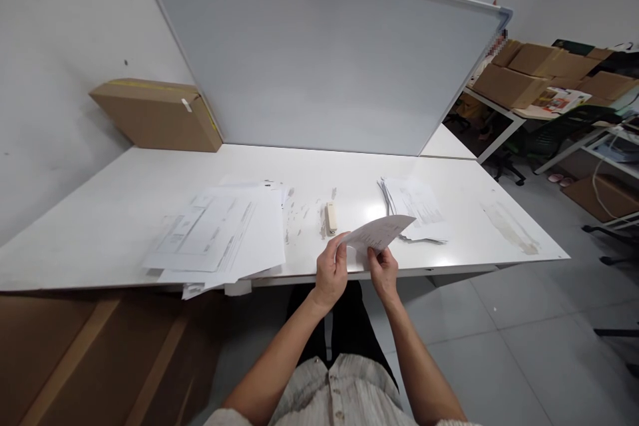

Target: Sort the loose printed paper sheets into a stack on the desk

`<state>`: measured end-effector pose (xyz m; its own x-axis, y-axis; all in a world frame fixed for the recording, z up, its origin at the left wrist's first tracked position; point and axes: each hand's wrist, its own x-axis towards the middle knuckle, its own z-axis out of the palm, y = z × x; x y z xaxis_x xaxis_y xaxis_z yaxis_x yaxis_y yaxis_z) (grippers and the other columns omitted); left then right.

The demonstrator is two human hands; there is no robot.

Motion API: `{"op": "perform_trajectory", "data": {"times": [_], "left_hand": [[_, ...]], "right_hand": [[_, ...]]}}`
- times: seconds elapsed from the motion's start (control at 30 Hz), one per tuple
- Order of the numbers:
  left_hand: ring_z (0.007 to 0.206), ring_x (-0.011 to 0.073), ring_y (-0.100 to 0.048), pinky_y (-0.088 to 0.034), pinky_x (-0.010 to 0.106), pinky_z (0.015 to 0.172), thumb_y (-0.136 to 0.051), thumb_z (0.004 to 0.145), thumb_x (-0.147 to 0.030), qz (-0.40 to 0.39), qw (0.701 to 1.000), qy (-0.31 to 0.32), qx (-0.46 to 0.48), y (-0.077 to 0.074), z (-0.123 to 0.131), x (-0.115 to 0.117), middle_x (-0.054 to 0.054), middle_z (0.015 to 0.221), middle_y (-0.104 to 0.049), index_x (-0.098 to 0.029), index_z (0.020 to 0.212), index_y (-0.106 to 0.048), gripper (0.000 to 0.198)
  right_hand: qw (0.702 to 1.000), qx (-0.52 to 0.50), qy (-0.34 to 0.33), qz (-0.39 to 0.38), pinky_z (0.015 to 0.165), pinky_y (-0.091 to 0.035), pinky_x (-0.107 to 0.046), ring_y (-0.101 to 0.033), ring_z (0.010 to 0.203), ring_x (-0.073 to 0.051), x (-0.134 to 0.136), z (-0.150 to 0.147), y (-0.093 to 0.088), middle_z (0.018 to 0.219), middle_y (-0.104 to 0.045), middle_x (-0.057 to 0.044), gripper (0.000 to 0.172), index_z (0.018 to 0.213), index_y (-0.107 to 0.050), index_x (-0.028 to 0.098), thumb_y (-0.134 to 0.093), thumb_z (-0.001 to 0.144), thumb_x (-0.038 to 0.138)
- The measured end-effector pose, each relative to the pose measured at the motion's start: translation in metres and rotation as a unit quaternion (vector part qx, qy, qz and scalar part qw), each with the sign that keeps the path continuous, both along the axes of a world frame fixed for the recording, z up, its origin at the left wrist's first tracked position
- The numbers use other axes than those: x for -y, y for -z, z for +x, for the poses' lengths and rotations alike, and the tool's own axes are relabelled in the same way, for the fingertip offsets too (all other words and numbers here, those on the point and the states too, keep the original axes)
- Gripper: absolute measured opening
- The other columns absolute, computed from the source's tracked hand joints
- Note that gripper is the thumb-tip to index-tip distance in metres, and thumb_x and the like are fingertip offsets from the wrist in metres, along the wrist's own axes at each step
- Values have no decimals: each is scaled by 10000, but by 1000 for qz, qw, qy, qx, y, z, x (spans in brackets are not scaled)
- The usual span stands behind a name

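Both my hands hold a printed paper sheet (380,231) just above the near edge of the white table (100,226). My left hand (331,273) pinches the sheet's near left corner, fingers closed on it. My right hand (383,270) grips the near right part of the same sheet. A small cream stapler (331,217) lies on the table just beyond my left hand. A stack of printed papers (418,208) lies to the right of the stapler. A wider, messy pile of papers (224,236) spreads at the left and overhangs the table's front edge.
A large whiteboard (319,60) leans upright along the back of the table. A flat cardboard box (157,113) leans against the wall at the back left. More cardboard boxes (539,70) sit on a table at the right. Cardboard (74,359) lies under the table, lower left.
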<state>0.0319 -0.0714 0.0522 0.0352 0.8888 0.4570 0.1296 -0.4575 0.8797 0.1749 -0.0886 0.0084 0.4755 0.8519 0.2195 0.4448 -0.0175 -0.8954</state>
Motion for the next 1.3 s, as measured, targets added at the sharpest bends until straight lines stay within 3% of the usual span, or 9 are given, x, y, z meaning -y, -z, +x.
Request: {"op": "perform_trajectory", "data": {"times": [0.4, 0.8, 1.07, 1.3], "left_hand": [[894, 174, -635, -515, 284, 765, -402, 926, -324, 16, 1000, -2, -15, -7, 2, 3, 69, 951, -669, -189, 1118, -562, 284], [998, 176, -619, -512, 301, 839, -408, 927, -262, 16, 1000, 7, -2, -7, 2, 3, 82, 1082, -651, -195, 1145, -545, 266], [983, 176, -625, -505, 325, 870, -392, 930, -272, 39, 999, 3, -5, -10, -3, 1, 79, 1088, -656, -201, 1148, -557, 283], [920, 174, -631, -504, 287, 806, -413, 924, -323, 22, 999, -28, 16, -12, -10, -2, 67, 981, -669, -199, 1096, -575, 267]], "right_hand": [[999, 30, 14, 2, 554, -351, -232, -418, 586, -128, 1, -2, 2, 611, -487, 19, 289, 762, -552, 173, -488, 819, 449], [999, 35, 19, 0, 544, -351, -234, -393, 558, -120, 1, -2, 2, 581, -472, 28, 303, 745, -554, 171, -491, 812, 459], [1000, -17, 5, 21, 646, -417, -273, -514, 693, -169, 1, 0, 2, 722, -615, -33, 333, 825, -612, 158, -509, 804, 474], [998, -48, -25, 14, 698, -439, -299, -577, 810, -211, 6, -4, -15, 845, -668, -70, 312, 884, -641, 166, -537, 801, 448]]}}
